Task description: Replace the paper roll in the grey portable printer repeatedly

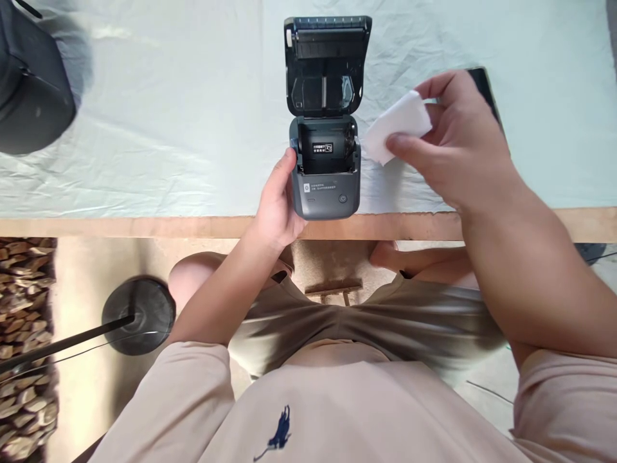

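Note:
A dark grey portable label printer (pixel 326 196) is at the table's front edge, its hinged lid (pixel 328 71) tipped fully back. The roll compartment is exposed, showing a small printed label on its floor and no roll inside. My left hand (pixel 279 202) grips the printer's left side, thumb on the upper edge. Just right of the printer, my right hand (pixel 448 132) pinches a white piece of paper (pixel 399 125) between thumb and fingers; I cannot tell if it is folded or rolled. A small gap seems to separate the paper from the printer.
A pale cloth (pixel 183 116) covers the table, with a wooden front edge (pixel 120 227). Partly behind my right hand lies a dark phone-like device (pixel 486 93). A dark bag (pixel 31 83) stands at the far left. Below are a round black stand base (pixel 139 315) and stacked firewood (pixel 29 411).

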Motion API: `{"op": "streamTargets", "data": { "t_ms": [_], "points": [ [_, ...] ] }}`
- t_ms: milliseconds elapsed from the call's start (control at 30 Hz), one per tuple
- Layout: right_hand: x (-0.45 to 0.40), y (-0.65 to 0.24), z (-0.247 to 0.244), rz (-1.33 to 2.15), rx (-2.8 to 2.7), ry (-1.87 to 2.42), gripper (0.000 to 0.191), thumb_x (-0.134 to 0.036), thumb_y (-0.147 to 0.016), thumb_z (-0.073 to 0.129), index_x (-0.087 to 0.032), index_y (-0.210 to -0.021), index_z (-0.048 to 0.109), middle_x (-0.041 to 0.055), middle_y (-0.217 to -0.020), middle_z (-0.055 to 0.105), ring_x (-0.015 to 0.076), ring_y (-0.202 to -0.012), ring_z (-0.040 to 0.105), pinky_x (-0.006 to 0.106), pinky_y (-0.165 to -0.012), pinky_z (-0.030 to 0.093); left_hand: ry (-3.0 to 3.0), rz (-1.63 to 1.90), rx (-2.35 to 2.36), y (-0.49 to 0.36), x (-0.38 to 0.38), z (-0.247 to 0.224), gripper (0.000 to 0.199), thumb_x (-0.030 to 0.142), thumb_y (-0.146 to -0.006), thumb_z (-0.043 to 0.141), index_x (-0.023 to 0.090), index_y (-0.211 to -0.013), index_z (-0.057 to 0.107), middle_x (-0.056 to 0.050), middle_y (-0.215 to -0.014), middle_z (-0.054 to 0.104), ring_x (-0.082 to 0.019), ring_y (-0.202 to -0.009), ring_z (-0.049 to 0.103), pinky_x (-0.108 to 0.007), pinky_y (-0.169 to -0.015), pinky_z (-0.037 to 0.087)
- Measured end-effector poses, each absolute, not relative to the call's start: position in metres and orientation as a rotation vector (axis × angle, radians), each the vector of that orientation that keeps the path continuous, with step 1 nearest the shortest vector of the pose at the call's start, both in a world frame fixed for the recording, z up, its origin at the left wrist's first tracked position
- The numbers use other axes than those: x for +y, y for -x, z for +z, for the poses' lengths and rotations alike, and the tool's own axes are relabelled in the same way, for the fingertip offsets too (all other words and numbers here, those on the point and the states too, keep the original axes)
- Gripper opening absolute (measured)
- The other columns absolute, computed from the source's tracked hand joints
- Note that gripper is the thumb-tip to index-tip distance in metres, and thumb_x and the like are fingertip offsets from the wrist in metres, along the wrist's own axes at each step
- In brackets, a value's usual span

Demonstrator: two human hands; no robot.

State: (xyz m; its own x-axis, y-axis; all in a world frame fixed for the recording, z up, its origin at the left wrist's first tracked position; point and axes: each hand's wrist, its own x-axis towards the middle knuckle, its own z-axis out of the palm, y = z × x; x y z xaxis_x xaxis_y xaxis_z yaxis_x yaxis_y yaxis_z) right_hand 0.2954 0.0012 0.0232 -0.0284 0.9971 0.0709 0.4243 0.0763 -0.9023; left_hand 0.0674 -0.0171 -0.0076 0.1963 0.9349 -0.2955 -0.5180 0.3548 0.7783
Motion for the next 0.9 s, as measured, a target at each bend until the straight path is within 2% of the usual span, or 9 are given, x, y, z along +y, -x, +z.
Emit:
{"op": "streamTargets", "data": {
  "t_ms": [67, 200, 267, 433, 500, 567, 667, 800, 900],
  "points": [
    [-0.001, -0.291, 0.033, 1.130, -1.386, 1.370, 0.034, -0.031, -0.086, 0.080, -0.032, -0.114, 0.060, -0.0004, -0.102, 0.075, 0.0212, -0.098, 0.075, 0.036, -0.077, 0.060, -0.596, 1.105, 0.824, -0.067, -0.017, -0.008, 0.046, 0.052, -0.112, 0.043, 0.022, -0.110, 0.079, -0.008, -0.116, 0.085, -0.033, -0.158, 0.058, -0.049, -0.120, 0.061],
    [-0.006, -0.276, 0.060, 1.441, -1.164, 1.431, 0.040, -0.045, -0.099, 0.063, -0.041, -0.139, 0.061, -0.0055, -0.121, 0.078, 0.0176, -0.107, 0.079, 0.035, -0.076, 0.059, -0.613, 1.094, 0.706, -0.065, -0.017, -0.007, 0.043, 0.047, -0.112, 0.047, 0.022, -0.110, 0.081, -0.009, -0.123, 0.085, -0.034, -0.160, 0.055, -0.049, -0.127, 0.057],
    [-0.005, -0.273, 0.064, 1.419, -1.229, 1.510, 0.040, -0.053, -0.105, 0.049, -0.040, -0.138, 0.065, -0.0069, -0.124, 0.079, 0.0170, -0.111, 0.079, 0.034, -0.074, 0.058, -0.615, 1.100, 0.707, -0.065, -0.017, -0.007, 0.042, 0.049, -0.112, 0.049, 0.023, -0.110, 0.081, -0.009, -0.124, 0.085, -0.037, -0.159, 0.055, -0.053, -0.127, 0.056],
    [0.003, -0.277, 0.042, 1.089, -1.523, 1.626, 0.064, -0.072, -0.106, 0.028, -0.034, -0.126, 0.076, -0.0050, -0.114, 0.081, 0.0203, -0.109, 0.079, 0.035, -0.068, 0.058, -0.592, 1.116, 0.689, -0.065, -0.017, -0.008, 0.044, 0.046, -0.114, 0.046, 0.019, -0.111, 0.080, -0.009, -0.121, 0.084, -0.034, -0.157, 0.058, -0.052, -0.123, 0.061],
    [0.003, -0.278, 0.035, 1.212, -1.367, 1.545, 0.049, -0.065, -0.103, 0.043, -0.036, -0.129, 0.073, -0.0050, -0.109, 0.080, 0.0205, -0.109, 0.079, 0.035, -0.070, 0.059, -0.599, 1.106, 0.675, -0.064, -0.017, -0.008, 0.044, 0.047, -0.113, 0.047, 0.019, -0.114, 0.081, -0.009, -0.123, 0.083, -0.034, -0.155, 0.060, -0.050, -0.122, 0.062],
    [0.001, -0.277, 0.034, 1.348, -1.236, 1.452, 0.039, -0.048, -0.095, 0.064, -0.037, -0.132, 0.070, -0.0031, -0.105, 0.078, 0.0217, -0.110, 0.079, 0.035, -0.073, 0.061, -0.608, 1.094, 0.676, -0.064, -0.017, -0.008, 0.046, 0.048, -0.113, 0.046, 0.020, -0.114, 0.082, -0.009, -0.122, 0.083, -0.033, -0.151, 0.063, -0.049, -0.120, 0.063],
    [-0.005, -0.273, 0.040, 1.357, -1.250, 1.341, 0.055, -0.023, -0.081, 0.073, -0.037, -0.134, 0.063, -0.0007, -0.107, 0.075, 0.0223, -0.110, 0.079, 0.034, -0.079, 0.065, -0.624, 1.079, 0.694, -0.064, -0.017, -0.007, 0.050, 0.051, -0.114, 0.041, 0.022, -0.115, 0.082, -0.009, -0.121, 0.083, -0.032, -0.151, 0.064, -0.045, -0.121, 0.061],
    [-0.015, -0.263, 0.048, 0.991, -1.614, 1.196, 0.053, -0.016, -0.084, 0.065, -0.037, -0.131, 0.057, -0.0013, -0.135, 0.067, 0.0189, -0.116, 0.075, 0.033, -0.087, 0.066, -0.641, 1.071, 0.746, -0.066, -0.017, -0.007, 0.050, 0.051, -0.114, 0.038, 0.023, -0.110, 0.079, -0.007, -0.120, 0.084, -0.030, -0.159, 0.057, -0.047, -0.123, 0.060],
    [-0.018, -0.253, 0.056, 0.554, -1.953, 1.176, 0.050, -0.009, -0.085, 0.059, -0.035, -0.128, 0.060, 0.0002, -0.140, 0.067, 0.0208, -0.127, 0.069, 0.037, -0.101, 0.063, -0.637, 1.060, 0.759, -0.066, -0.017, -0.007, 0.044, 0.051, -0.113, 0.044, 0.023, -0.107, 0.078, -0.008, -0.116, 0.085, -0.032, -0.158, 0.057, -0.046, -0.123, 0.059]
  ]
}}
